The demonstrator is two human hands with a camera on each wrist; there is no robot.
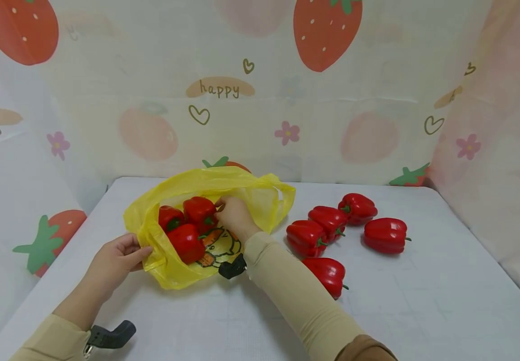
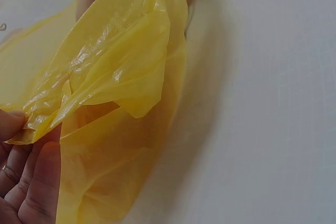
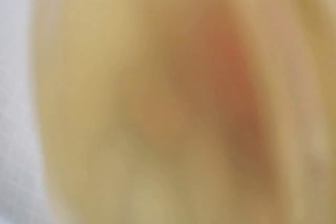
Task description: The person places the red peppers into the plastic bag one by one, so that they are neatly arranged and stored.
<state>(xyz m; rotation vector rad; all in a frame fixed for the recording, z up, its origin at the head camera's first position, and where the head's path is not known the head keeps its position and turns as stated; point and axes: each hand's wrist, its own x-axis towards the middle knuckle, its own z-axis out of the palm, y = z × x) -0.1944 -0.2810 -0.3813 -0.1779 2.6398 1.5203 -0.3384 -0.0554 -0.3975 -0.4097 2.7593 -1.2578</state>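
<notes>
A yellow plastic bag [image 1: 162, 273] lies on its side with its mouth towards me, a cartoon print on it. My left hand [image 1: 120, 256] pinches the bag's near left edge between thumb and fingers; the left wrist view shows the crumpled yellow film [image 2: 121, 72] in that grip. Inside the bag are three red bell peppers, one at left [image 1: 169, 217], one in front [image 1: 187, 244] and one at the back [image 1: 198, 213]. My right hand [image 1: 236, 214] reaches into the bag and holds the back bell pepper by its right side. The right wrist view is blurred yellow film [image 3: 105, 77].
Right of the bag, several more red bell peppers [image 1: 385, 235] lie on the white table [image 1: 422, 301]. One bell pepper [image 1: 327, 275] is partly behind my right sleeve [image 1: 296, 291]. Printed cloth walls [image 1: 250, 130] stand behind the table and at both sides.
</notes>
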